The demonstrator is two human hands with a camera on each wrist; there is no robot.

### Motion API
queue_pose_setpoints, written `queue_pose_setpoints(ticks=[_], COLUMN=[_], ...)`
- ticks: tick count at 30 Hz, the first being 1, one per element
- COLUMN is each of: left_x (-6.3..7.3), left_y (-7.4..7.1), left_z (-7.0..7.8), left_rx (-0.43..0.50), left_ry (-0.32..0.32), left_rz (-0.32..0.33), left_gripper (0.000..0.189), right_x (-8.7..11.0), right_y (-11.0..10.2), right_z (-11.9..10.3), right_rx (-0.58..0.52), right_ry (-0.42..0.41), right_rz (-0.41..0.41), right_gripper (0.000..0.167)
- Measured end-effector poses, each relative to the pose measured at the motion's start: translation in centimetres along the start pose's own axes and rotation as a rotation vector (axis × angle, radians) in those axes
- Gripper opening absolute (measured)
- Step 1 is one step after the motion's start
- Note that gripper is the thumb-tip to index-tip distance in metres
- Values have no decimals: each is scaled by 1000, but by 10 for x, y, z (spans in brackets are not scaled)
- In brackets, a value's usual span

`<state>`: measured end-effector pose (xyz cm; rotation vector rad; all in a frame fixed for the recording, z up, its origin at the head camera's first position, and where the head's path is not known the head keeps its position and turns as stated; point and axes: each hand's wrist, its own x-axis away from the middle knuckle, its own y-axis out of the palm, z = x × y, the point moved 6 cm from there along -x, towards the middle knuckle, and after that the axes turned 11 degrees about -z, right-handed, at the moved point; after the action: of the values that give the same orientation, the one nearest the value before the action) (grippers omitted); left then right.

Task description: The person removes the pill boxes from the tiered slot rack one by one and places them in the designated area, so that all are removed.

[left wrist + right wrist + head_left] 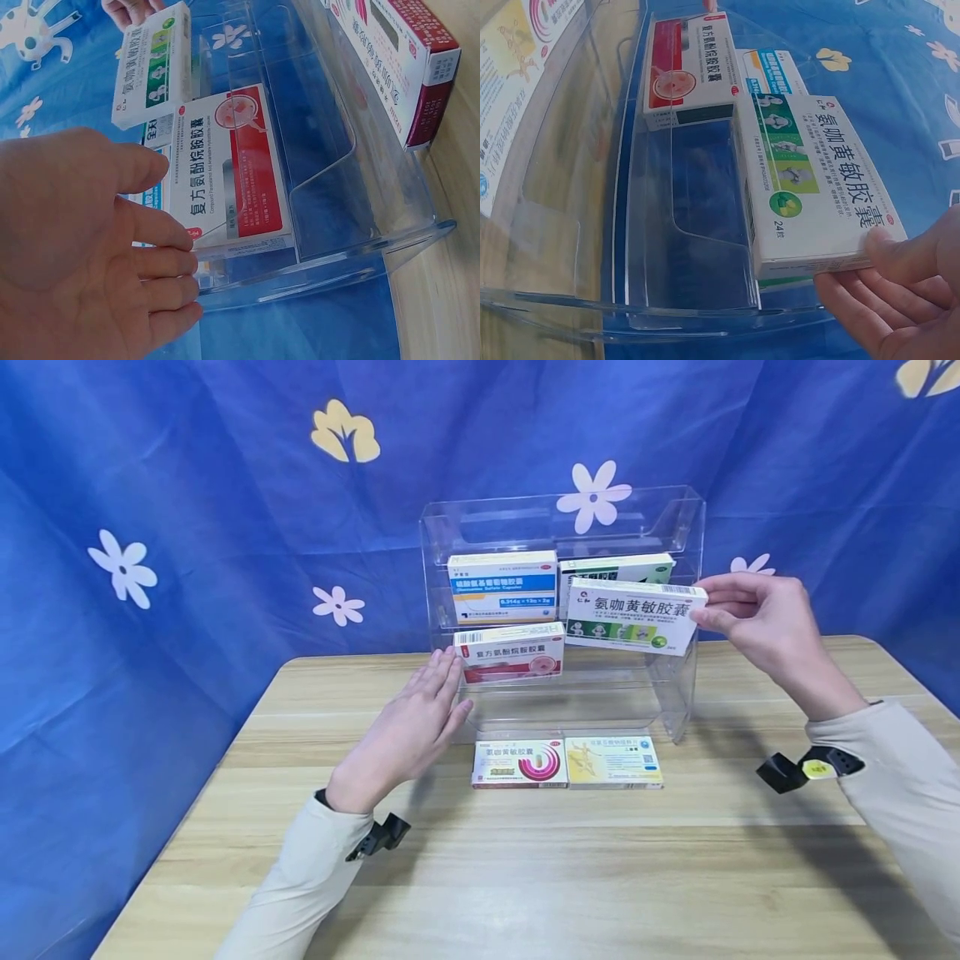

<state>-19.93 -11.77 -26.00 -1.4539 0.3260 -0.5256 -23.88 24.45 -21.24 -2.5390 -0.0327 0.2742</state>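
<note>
My right hand (772,622) pinches the right end of a white and green medicine box (630,618), thumb in front and fingers behind. That box is held slightly tilted before the clear acrylic rack (678,693), partly covering another green-and-white box (618,566) on the upper tier. With fingers extended, my left hand (408,718) is at the left end of a red and white medicine box (510,656) on the middle tier. In the left wrist view its fingertips lie by that box's edge; whether they press on it I cannot tell.
A blue and white box (502,589) stands on the upper tier at left. Before the rack, a pink-ringed box (519,764) and a yellow and white box (613,762) lie side by side on the wooden table (480,877). A blue flowered cloth (247,510) hangs behind.
</note>
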Motion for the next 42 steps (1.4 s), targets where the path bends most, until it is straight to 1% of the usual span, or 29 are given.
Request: queue_pose_setpoints(ticks=[7, 11, 12, 13, 15, 19, 21, 23, 27, 30, 34, 36, 42], left_x=[0, -1, -1, -1, -1, -1, -1, -1, -1, -2, -2, -3, -3], left_y=[1, 0, 0, 0, -1, -1, -1, -1, -1, 0, 0, 1, 4], left_z=[0, 0, 0, 1, 0, 0, 0, 1, 1, 1, 1, 1, -1], left_rx=[-4, -13, -16, -19, -25, -29, -31, -27, -27, -30, -33, -32, -31], left_ry=[2, 5, 6, 9, 11, 16, 17, 18, 19, 18, 17, 17, 18], left_rz=[-1, -1, 0, 5, 13, 31, 34, 36, 39, 39, 40, 40, 35], left_gripper=[61, 61, 61, 61, 61, 61, 61, 61, 61, 61, 61, 60, 60], right_x=[5, 10, 11, 12, 13, 15, 15, 16, 18, 20, 26, 30, 42], right_y=[-2, -4, -4, -4, -2, 4, 6, 7, 8, 11, 17, 20, 26], right_z=[5, 6, 6, 7, 8, 10, 12, 14, 20, 21, 22, 24, 37], right_rx=[-145, -217, -251, -299, -430, -769, -876, -937, -982, -988, -928, -883, -816], right_ry=[-9, -25, -33, -43, -77, -155, -172, -164, -127, -132, -144, -125, -35], right_rz=[-22, -23, -23, -28, -47, -122, -158, -177, -187, -207, -236, -239, -255], right_gripper=[26, 26, 26, 27, 28, 33, 34, 35, 33, 32, 31, 30, 28])
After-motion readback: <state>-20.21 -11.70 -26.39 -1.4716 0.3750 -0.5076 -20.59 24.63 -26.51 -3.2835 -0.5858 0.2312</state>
